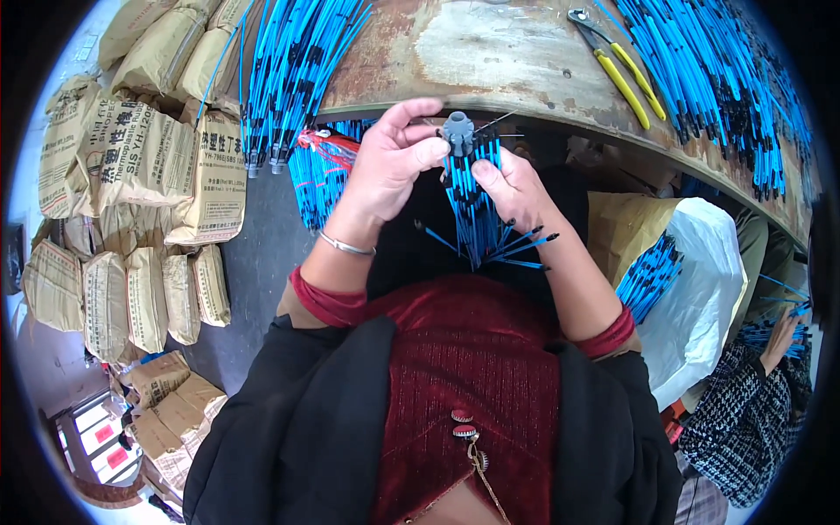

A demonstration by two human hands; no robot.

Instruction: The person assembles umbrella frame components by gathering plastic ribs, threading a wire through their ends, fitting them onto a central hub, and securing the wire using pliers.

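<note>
A grey, toothed plastic hub [458, 131] stands upright in front of my chest, with several thin blue rods [472, 206] with black ends hanging below it. My left hand [394, 157] pinches at the hub's left side, thumb against it; two of its fingers point up and are slightly blurred. From the right, my right hand [516, 185] closes around the upper part of the blue rods, thumb in front, just under the hub. Lower down, several rods splay out over my lap. My palms hide part of the grip.
Ahead is a worn wooden table [490, 52] with blue rod bundles [293, 70] and yellow-handled pliers [617, 74]. Stacked paper sacks [140, 157] stand left. At right an open white-lined sack [700, 289] holds more rods, beside another person's hand [777, 339] holding rods.
</note>
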